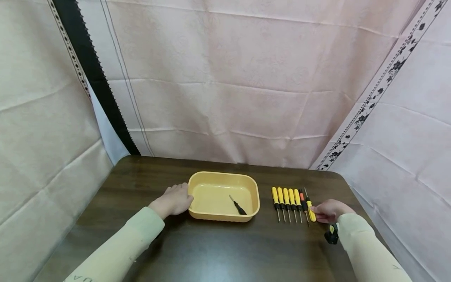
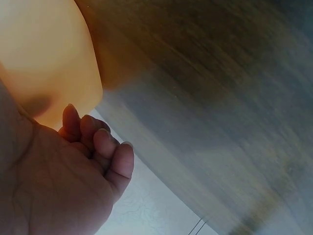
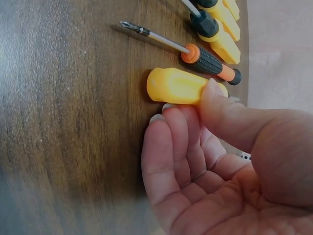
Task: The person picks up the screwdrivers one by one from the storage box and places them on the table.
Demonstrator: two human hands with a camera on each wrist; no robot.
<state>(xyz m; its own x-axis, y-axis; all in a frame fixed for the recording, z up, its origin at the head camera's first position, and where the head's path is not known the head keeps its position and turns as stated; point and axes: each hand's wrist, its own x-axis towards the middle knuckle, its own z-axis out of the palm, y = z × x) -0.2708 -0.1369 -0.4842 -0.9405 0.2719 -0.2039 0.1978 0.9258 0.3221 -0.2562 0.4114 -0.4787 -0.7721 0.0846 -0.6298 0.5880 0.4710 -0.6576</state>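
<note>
My left hand [image 1: 176, 199] is at the left side of a yellow plastic tray [image 1: 223, 216]. In the left wrist view its fingers are curled against the outer wall, and a dark thumb-like shadow shows through the plastic. A small black-handled screwdriver [image 1: 241, 210] lies inside the tray. My right hand [image 1: 329, 210] pinches the yellow handle of a screwdriver [image 3: 171, 85] between thumb and fingers; its shaft points toward the far edge. Left of it lies an orange-and-black screwdriver [image 3: 208, 61], then a row of several yellow-and-black screwdrivers [image 1: 286, 196], handles toward the far edge.
A dark wooden table [image 1: 225, 250] carries everything. Light patterned cloth [image 1: 246, 78] hangs behind it and at both sides. A small black object with a yellow mark [image 1: 331, 234] sits at my right wrist.
</note>
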